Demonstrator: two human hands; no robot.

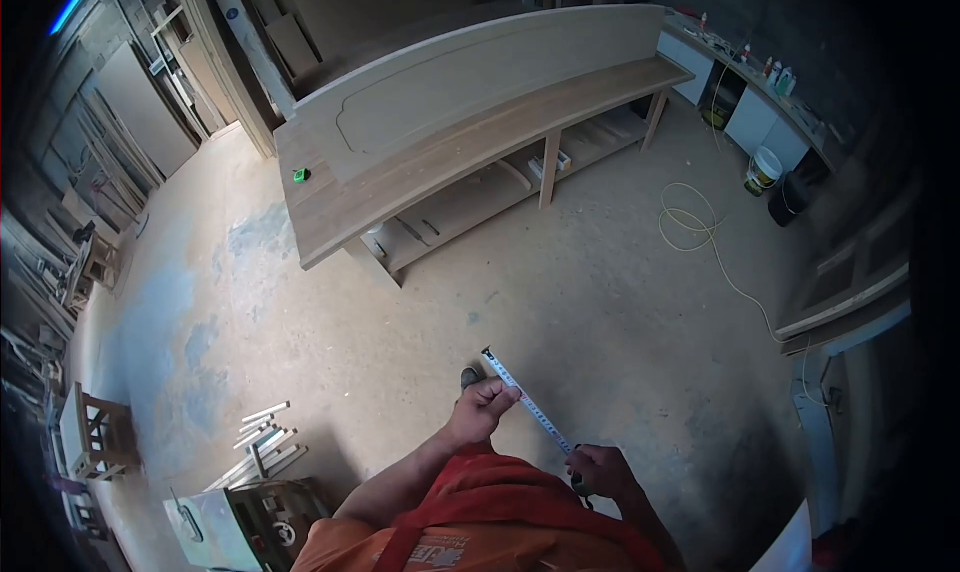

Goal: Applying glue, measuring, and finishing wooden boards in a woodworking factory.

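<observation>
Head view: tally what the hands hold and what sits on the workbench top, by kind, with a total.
Yellow-white tape measure, blade pulled out between left hand and right hand: 1
Large curved wooden panel lying on the long wooden workbench: 1
Small green object on the workbench top: 1
Total: 3
</observation>
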